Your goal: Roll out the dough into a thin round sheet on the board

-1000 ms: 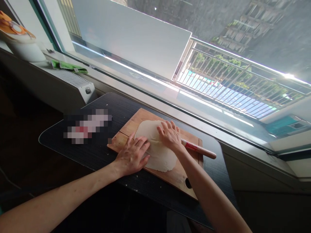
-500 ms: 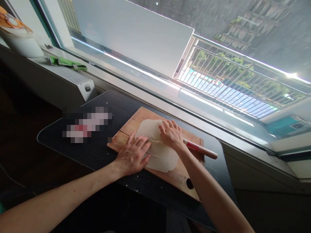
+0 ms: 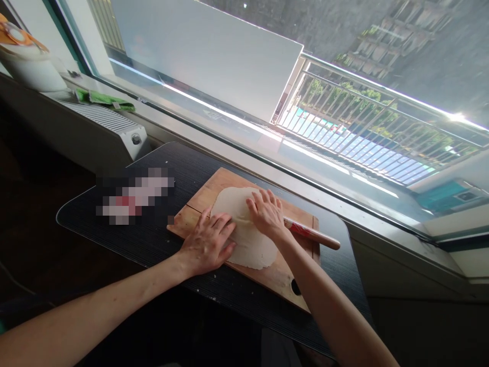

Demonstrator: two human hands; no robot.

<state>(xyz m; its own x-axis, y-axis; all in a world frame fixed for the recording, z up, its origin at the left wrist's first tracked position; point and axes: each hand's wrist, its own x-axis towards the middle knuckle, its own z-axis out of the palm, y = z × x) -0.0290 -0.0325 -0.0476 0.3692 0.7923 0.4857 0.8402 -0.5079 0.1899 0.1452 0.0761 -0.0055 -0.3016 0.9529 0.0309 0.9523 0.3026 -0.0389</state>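
Sunlit rm., head cam (only view): pale painted windowsill [image 3: 214,150] runs behind a black, wood-grained, round-cornered desk [image 3: 181,171]. Slatted white metal radiator [image 3: 95,114] at 10 o'clock w/ green fabric cloth [image 3: 105,98] and white pot-like container [image 3: 32,69]. Blurred-out pinkish-white item [image 3: 132,199] on desk at abt. 9, ID n/a. Clock below = from dough's middle.

Mid-desk: flat brown wooden board [image 3: 284,275], seams + dark oval hole at abt. 5. On it, cream, thin, rough-edged oval dough sheet [image 3: 250,247], long axis approx. 11–5.

L hand [image 3: 208,242] at 8–9, fingers loosely spread, tips on dough's near-left part; grips nothing visible. R hand [image 3: 266,211] at 1–2, fingers fanned, laid flat-ish on dough's far-right part; not clenched. Can't tell if its palm bears on anything beneath.

Key relation: smooth brown wooden rolling pin w/ red-and-white label [image 3: 315,235] lies at 3–4 from R hand, long axis approx. 9:30–3:30, i.e. across the dough's. R hand much nearer than L. Pin's inner end hidden behind R hand/wrist; outer end juts past board edge, over desk. Low soft ridge in dough approx. in line w/ pin; can't tell whether pin reaches under.

Textures: dough matte, soft, slightly wrinkled, edge ragged at 5; pin rounded, slight sheen; board dull; desk finely lined w/ few pale crumbs.
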